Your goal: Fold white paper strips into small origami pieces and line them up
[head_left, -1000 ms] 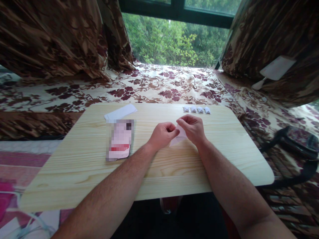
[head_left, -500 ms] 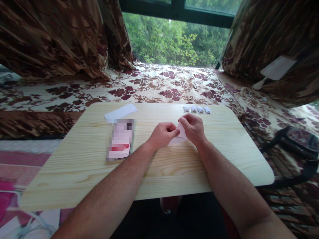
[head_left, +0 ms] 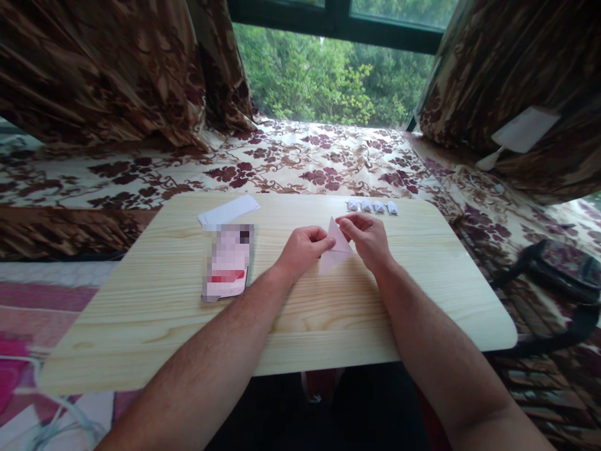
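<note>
One folded sheet of pale paper [head_left: 340, 247], pointed at the top, creased across the middle, centre of my frame, above the table [head_left: 300, 319]. One left hand [head_left: 307, 249], just left of centre: I see thumb and forefinger clamped together on the sheet's left edge. One right hand [head_left: 369, 237], right of centre: thumb and forefinger close together beside the sheet's upper right edge; I cannot tell whether they grip it. Four small white folded pieces [head_left: 366, 205], set in a row, above the right hand. One phone [head_left: 230, 257], partly pixelated, left of centre. White paper strips [head_left: 230, 212], just above the phone. One floral cloth [head_left: 323, 156], below the window [head_left: 319, 75], upper centre.
</note>
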`<state>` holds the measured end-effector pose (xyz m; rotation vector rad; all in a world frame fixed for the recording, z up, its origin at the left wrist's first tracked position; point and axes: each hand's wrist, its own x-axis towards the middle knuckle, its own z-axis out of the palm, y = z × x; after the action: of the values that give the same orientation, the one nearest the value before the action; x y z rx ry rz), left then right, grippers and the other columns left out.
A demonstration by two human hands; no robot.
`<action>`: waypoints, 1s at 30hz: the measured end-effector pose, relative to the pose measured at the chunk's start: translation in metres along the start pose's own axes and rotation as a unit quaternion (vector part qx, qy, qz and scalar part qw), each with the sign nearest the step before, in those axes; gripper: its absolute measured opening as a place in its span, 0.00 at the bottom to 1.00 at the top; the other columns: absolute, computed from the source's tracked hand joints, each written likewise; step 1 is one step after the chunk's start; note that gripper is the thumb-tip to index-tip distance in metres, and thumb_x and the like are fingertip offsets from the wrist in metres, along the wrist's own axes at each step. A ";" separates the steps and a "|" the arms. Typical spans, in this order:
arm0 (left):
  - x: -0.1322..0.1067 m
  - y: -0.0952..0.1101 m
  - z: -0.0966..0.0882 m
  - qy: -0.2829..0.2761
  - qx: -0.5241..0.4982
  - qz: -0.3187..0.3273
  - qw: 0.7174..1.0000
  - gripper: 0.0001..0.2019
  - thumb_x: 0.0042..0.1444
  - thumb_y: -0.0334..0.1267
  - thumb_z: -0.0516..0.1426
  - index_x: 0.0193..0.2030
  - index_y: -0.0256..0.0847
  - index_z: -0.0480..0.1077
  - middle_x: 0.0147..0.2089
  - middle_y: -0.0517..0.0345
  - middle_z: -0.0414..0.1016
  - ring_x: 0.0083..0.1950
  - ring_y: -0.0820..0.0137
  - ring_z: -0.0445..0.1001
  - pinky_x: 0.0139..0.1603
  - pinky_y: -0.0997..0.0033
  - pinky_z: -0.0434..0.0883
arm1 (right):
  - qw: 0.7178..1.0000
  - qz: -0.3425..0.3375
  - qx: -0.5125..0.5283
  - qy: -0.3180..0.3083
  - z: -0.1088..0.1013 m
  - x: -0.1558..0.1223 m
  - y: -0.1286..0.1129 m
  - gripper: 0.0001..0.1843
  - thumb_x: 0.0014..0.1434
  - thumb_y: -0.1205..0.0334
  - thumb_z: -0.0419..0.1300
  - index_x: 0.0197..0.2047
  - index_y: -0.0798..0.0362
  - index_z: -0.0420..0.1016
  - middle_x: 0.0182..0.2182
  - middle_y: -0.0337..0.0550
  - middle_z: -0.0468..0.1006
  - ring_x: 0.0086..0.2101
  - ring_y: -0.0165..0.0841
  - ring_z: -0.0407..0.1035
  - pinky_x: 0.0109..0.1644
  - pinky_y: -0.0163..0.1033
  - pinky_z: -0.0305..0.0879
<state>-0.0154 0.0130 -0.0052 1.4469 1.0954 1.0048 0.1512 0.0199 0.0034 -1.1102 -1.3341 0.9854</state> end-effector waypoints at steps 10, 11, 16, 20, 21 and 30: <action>0.000 -0.001 -0.002 -0.003 0.025 0.007 1.000 0.14 0.50 0.45 0.64 0.24 0.38 0.69 0.21 0.65 0.65 0.23 0.77 0.59 0.26 0.74 0.56 | 0.999 -0.017 -0.039 0.000 0.002 0.000 0.004 0.12 0.55 0.56 0.65 0.26 0.54 0.72 0.20 0.35 0.68 0.22 0.26 0.58 0.26 0.35 0.53; 0.000 -0.001 -0.001 -0.002 0.022 0.008 1.000 0.14 0.50 0.45 0.64 0.24 0.38 0.69 0.21 0.65 0.65 0.23 0.77 0.59 0.26 0.74 0.57 | 0.999 -0.016 -0.038 0.000 0.003 0.000 0.005 0.12 0.55 0.55 0.65 0.27 0.54 0.73 0.20 0.35 0.68 0.22 0.26 0.59 0.26 0.35 0.53; 0.000 0.001 0.000 0.046 -0.049 0.013 0.998 0.15 0.51 0.49 0.65 0.28 0.38 0.72 0.22 0.63 0.68 0.24 0.76 0.63 0.26 0.73 0.60 | 0.997 0.005 -0.066 -0.044 0.004 -0.002 0.007 0.15 0.55 0.51 0.64 0.27 0.53 0.71 0.20 0.35 0.68 0.22 0.27 0.58 0.25 0.34 0.53; 0.003 -0.003 -0.001 0.091 -0.069 0.021 0.993 0.14 0.48 0.47 0.66 0.27 0.38 0.72 0.22 0.63 0.68 0.24 0.76 0.63 0.26 0.73 0.60 | 0.989 -0.002 -0.127 -0.069 0.007 -0.004 0.008 0.16 0.56 0.51 0.63 0.25 0.53 0.70 0.20 0.35 0.67 0.22 0.26 0.57 0.24 0.34 0.50; 0.004 -0.004 -0.001 0.098 -0.068 0.022 0.993 0.14 0.48 0.47 0.66 0.26 0.38 0.72 0.21 0.63 0.68 0.24 0.76 0.63 0.26 0.73 0.60 | 0.988 -0.002 -0.134 -0.074 0.008 -0.005 0.007 0.16 0.56 0.51 0.62 0.25 0.53 0.70 0.19 0.35 0.66 0.22 0.26 0.56 0.24 0.34 0.49; 0.006 -0.010 -0.003 0.139 -0.072 0.020 0.987 0.12 0.50 0.45 0.63 0.26 0.39 0.70 0.23 0.64 0.67 0.25 0.75 0.62 0.27 0.74 0.61 | 0.990 0.015 -0.107 -0.091 0.009 -0.007 0.000 0.09 0.53 0.59 0.60 0.25 0.54 0.71 0.19 0.33 0.66 0.22 0.26 0.56 0.25 0.34 0.49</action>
<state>-0.0179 0.0200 -0.0144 1.2416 1.1681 1.3165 0.1420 0.0134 0.0011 -1.2279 -1.6046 1.0017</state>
